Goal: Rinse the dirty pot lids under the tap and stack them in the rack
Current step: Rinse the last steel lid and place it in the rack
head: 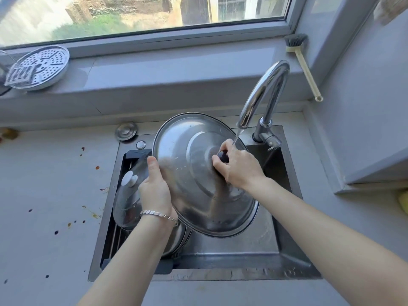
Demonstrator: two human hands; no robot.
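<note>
2 hands on steel lid (198,173), right hand (238,166) fingers clenched around knob (223,156), left hand (155,186) fingers curled gripping rim

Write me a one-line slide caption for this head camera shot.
Both hands tilt a large round steel lid under the running chrome tap, right hand gripping its dark knob, left hand its rim.

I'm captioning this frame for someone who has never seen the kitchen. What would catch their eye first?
The big steel lid, held tilted over the sink: the right hand grips its dark knob, the left hand steadies its rim. A thin stream runs from the curved tap onto the right hand. A glass lid sits in the rack at the sink's left.
</note>
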